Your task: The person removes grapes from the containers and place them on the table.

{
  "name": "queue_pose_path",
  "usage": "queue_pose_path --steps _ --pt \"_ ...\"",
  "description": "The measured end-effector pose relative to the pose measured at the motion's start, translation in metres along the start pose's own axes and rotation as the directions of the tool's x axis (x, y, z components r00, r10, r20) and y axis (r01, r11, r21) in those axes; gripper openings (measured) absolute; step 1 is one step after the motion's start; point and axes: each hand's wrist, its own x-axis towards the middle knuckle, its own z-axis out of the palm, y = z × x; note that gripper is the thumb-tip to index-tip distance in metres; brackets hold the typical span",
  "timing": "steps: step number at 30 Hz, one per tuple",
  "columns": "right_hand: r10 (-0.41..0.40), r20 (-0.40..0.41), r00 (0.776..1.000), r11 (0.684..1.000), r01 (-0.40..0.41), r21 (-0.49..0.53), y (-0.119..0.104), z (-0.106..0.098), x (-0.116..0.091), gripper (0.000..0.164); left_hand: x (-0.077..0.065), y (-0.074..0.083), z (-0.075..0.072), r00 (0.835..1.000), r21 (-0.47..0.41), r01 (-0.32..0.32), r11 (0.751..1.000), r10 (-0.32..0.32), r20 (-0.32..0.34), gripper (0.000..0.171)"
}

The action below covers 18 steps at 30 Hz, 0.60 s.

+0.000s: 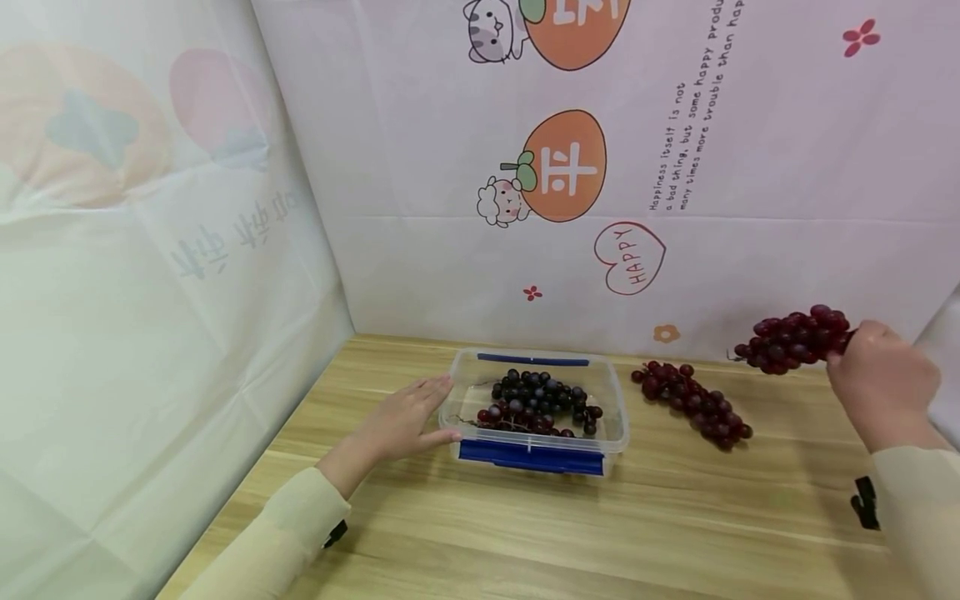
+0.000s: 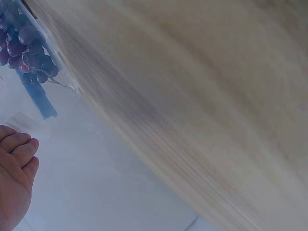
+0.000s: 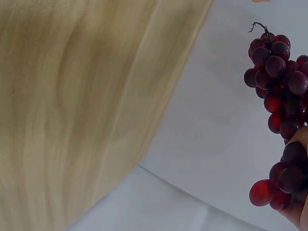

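My right hand (image 1: 885,375) grips a bunch of dark red grapes (image 1: 793,339) in the air above the right side of the table. In the right wrist view the thumb lies across this bunch (image 3: 279,72), and some grapes stick out below it. With fingers extended, my left hand (image 1: 408,421) touches the left rim of a clear plastic container (image 1: 618,417) with blue clips. Inside lie black grapes (image 1: 540,392) and, nearer the front, red grapes (image 1: 517,417). Another red bunch (image 1: 697,404) rests on the table between the container and my right hand.
The wood-grain table (image 1: 585,533) meets a white printed sheet (image 1: 420,250) at its back edge. A second sheet (image 1: 150,358) hangs along the left side. Beneath each sleeve cuff a black piece (image 1: 866,502) shows.
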Motion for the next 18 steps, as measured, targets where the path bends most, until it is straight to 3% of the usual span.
queue_pose_path --steps 18 --pt "-0.031 0.046 0.998 0.996 0.027 0.088 0.013 0.028 -0.009 0.036 0.0 -0.001 0.002 1.0 0.002 -0.005 1.0 0.005 -0.015 0.087"
